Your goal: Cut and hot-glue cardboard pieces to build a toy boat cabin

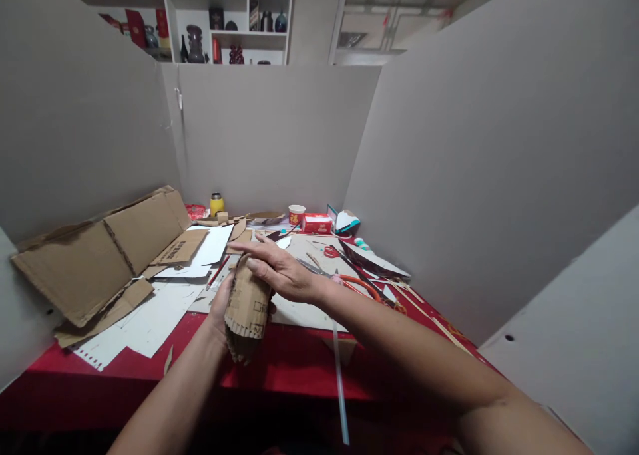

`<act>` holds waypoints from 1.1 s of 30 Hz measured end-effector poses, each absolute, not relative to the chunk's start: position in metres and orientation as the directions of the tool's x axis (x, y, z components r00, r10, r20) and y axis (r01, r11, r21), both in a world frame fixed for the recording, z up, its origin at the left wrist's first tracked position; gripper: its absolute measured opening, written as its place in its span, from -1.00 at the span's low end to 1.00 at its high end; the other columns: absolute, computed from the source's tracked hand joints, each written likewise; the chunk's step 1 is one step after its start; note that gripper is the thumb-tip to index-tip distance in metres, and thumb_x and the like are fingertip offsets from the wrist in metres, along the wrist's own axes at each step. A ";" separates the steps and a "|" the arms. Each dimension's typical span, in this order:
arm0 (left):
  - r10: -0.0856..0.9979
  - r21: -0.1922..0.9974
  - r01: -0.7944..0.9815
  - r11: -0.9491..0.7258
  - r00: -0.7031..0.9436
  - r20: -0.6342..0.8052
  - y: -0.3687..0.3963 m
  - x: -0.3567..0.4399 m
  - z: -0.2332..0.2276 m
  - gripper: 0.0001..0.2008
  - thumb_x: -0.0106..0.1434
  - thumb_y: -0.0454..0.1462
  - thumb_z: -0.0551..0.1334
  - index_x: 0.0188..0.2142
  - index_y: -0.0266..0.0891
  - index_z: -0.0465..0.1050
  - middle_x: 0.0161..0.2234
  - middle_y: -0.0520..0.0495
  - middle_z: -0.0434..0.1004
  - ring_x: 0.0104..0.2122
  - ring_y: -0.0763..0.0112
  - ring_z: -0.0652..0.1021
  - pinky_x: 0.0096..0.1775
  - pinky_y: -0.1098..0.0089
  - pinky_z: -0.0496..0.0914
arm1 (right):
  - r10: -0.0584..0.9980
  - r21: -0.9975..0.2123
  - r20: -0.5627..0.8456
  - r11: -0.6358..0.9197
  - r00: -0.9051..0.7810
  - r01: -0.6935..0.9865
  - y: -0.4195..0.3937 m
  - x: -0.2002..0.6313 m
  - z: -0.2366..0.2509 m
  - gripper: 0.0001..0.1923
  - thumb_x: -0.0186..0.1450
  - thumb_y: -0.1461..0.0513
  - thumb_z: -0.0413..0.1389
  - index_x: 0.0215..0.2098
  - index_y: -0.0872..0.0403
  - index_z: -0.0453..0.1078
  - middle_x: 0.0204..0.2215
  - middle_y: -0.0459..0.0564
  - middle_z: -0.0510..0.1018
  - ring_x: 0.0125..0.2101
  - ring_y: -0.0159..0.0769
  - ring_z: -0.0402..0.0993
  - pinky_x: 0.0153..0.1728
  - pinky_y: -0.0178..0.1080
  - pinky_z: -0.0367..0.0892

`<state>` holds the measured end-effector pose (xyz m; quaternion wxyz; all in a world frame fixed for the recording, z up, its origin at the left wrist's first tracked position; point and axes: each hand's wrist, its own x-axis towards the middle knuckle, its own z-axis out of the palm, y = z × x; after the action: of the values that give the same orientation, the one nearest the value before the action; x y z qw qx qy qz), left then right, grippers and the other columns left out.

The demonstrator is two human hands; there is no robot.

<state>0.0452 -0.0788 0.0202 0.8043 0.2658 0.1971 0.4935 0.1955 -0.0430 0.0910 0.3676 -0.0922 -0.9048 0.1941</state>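
A curved piece of corrugated cardboard [247, 302], its near edge cut into small teeth, is held up above the front of the table. My left hand [223, 305] is closed around its left side and underside, with most of the fingers hidden behind it. Over the top end lies my right hand [284, 272], fingers stretched out to the left and thumb resting against the cardboard. Just past my right wrist are orange-handled scissors [360, 285], partly covered by the forearm. A translucent stick [341, 388] juts over the table's front edge below that forearm.
Large folded cardboard [144, 232] leans at the left over white paper sheets [150, 318]. At the back stand a yellow bottle [216, 205], a paper cup [296, 215] and a red-and-white box [317, 223]. Red-handled scissors [331, 251] and wooden strips [452, 335] lie right. Grey partitions [269, 129] enclose the table.
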 end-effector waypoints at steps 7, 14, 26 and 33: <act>0.852 0.635 -0.668 0.389 0.523 0.029 -0.082 0.040 0.032 -0.47 0.34 0.04 -0.02 -0.07 -0.32 0.49 -0.39 -0.19 0.62 -0.51 0.15 0.64 -0.49 0.22 0.54 | 0.507 -0.593 0.784 0.782 -0.357 -0.191 -0.040 0.219 0.104 -0.66 0.42 0.09 0.00 0.12 -0.08 0.35 0.07 0.01 0.49 0.08 -0.25 0.40 0.15 -0.08 0.24; 0.842 0.650 -0.679 0.342 0.528 0.108 -0.078 0.036 0.026 -0.49 0.25 0.05 0.10 -0.11 -0.34 0.49 -0.42 -0.18 0.57 -0.56 0.16 0.61 -0.54 0.23 0.51 | 0.709 -0.788 0.608 0.593 -0.358 -0.164 -0.039 0.227 0.088 -0.64 0.32 0.00 0.10 -0.10 0.07 0.49 -0.18 0.06 0.60 -0.25 -0.27 0.54 -0.11 -0.12 0.41; 0.998 0.549 -0.834 -0.054 -0.028 0.057 -0.075 0.026 0.065 -0.58 0.35 -0.10 -0.01 -0.07 -0.37 0.45 -0.44 -0.21 0.59 -0.50 0.20 0.62 -0.45 0.25 0.55 | 0.769 -0.882 0.456 0.458 -0.448 -0.110 -0.057 0.221 0.062 -0.70 0.28 0.08 0.13 -0.15 0.12 0.42 -0.35 0.01 0.56 -0.42 -0.33 0.50 -0.32 -0.22 0.42; 0.911 0.482 -0.786 -0.387 -0.406 0.070 -0.056 0.029 0.088 -0.52 0.36 -0.02 -0.06 -0.03 -0.26 0.46 -0.39 -0.12 0.60 -0.44 0.23 0.61 -0.38 0.26 0.52 | 0.721 -0.842 0.524 0.517 -0.454 -0.151 -0.076 0.204 0.039 -0.53 0.20 0.21 0.23 0.02 -0.01 0.17 -0.27 -0.05 0.53 -0.39 -0.39 0.47 -0.30 -0.24 0.43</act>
<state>0.0292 -0.0559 0.0882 0.5196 0.1645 0.1907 0.8164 0.2041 -0.0758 0.0393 0.4842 -0.1967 -0.7239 0.4503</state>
